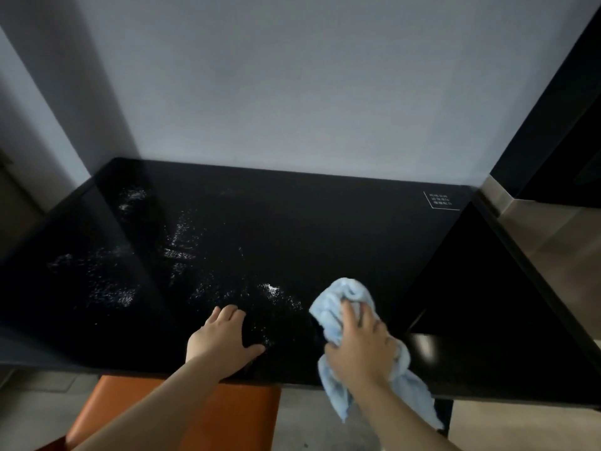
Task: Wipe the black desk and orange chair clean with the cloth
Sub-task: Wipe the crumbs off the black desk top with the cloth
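**Across the worktop, most of the wiping is left to do**

On the near right part of the black worktop (325, 222) the right hand (361, 346) has its grip bunched round the pale blue cloth (335, 304). White specks (182, 242) cover the left and middle, so little looks cleaned. The left hand (221, 343) rests flat, fingers spread. Below, the orange chair (247, 415) looks untouched.

Black desk (341, 229): white powder specks (182, 242) L+centre, blue cloth (338, 307) R front, white label (440, 200) far R corner.
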`<state>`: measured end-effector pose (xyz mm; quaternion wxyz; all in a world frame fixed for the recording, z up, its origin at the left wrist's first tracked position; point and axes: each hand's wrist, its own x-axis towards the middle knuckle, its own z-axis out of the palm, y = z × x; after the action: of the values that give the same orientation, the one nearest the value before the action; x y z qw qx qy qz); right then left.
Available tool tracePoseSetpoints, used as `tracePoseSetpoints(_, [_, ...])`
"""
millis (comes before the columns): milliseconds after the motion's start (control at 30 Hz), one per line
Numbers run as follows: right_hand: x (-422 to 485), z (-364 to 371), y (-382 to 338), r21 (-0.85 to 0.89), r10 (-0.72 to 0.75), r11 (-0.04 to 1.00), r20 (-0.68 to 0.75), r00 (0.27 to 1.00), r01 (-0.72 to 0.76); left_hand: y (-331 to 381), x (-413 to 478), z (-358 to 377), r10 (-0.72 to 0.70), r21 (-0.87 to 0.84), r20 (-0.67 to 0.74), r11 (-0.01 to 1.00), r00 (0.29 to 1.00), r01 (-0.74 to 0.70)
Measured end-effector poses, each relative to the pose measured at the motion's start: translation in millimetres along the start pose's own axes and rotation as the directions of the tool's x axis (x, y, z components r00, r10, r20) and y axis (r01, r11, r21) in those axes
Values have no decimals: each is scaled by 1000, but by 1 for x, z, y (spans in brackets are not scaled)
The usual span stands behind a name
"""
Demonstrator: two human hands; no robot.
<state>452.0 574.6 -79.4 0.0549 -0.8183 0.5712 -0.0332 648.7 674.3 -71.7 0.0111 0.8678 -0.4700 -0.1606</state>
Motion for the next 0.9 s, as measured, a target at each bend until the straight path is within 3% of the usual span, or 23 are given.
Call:
tracePoseSetpoints(67, [-9,8,-16,110,-176,979,8,984,174,-2,-2,2,9,25,0,1000,1000,-9])
tracePoseSetpoints(100, [-5,8,-14,180,-196,964,-20,980,196,-4,-3,3,21,36,6,999,1000,-21])
tracePoseSetpoints(133, [2,6,-7,233,-129,962,-70,989,142,-8,-4,2,42,50,16,998,999,-43])
tracePoseSetpoints(233, [29,-4,23,243,293,935,-109,950,-260,-23,-1,-4,123,71,75,989,990,-128])
tracePoseSetpoints(300, [38,-7,21,146,346,930,-43,937,-337,-34,3,-8,120,45,99,991,988,-125])
tracePoseSetpoints(400, [40,-7,-10,70,274,959,2,962,-273,-52,9,-10,-94,54,93,995,991,90])
tracePoseSetpoints(467, [37,0,-31,63,151,986,24,988,-153,-67,11,-10,-267,34,136,964,954,265])
tracePoseSetpoints(567, [20,13,-69,101,-168,982,58,984,161,-80,11,-8,-323,5,212,944,922,329])
tracePoseSetpoints(633, [24,12,-79,199,-242,953,53,969,227,-80,9,-7,-314,30,205,949,927,315])
tracePoseSetpoints(733, [58,2,-55,131,21,991,-109,994,-7,-80,6,-5,-289,81,181,957,940,279])
tracePoseSetpoints(800, [81,-7,-39,82,223,972,-49,974,-219,-81,4,-4,-260,130,135,961,956,243])
tracePoseSetpoints(833, [88,-7,-40,56,260,964,5,965,-260,-83,3,-3,-248,144,118,962,961,231])
tracePoseSetpoints(900, [89,-5,-59,-27,201,979,37,979,-200,-84,2,-2,-235,130,114,967,965,220])
